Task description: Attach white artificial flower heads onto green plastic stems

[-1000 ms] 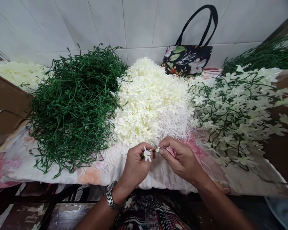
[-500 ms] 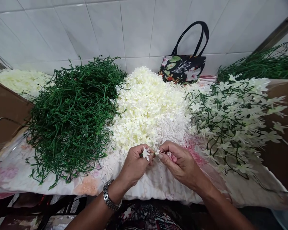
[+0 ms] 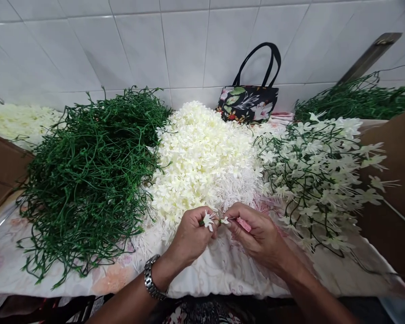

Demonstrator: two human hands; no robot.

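We have a tiled wall (image 3: 185, 45) behind the cloth-covered tabletop (image 3: 232, 279), with a pile of green stems (image 3: 91, 171) at left, a heap of white petals (image 3: 195, 153) in the middle and flowered sprays (image 3: 310, 175) at right. A handbag (image 3: 248, 103) (black, with printed blooms of its own) stands behind the heap. In front of it, our left hand (image 3: 192, 236) is closed on a mostly hidden stem, a white flower (image 3: 208, 220) showing by the thumb; our right hand (image 3: 256, 231) is pinched on a small blossom (image 3: 224, 220) between both sets of fingertips. We think a hard tug there could tear or bend its thin petals, while a slack left grip could let the stem twist and leave the blossom crooked.
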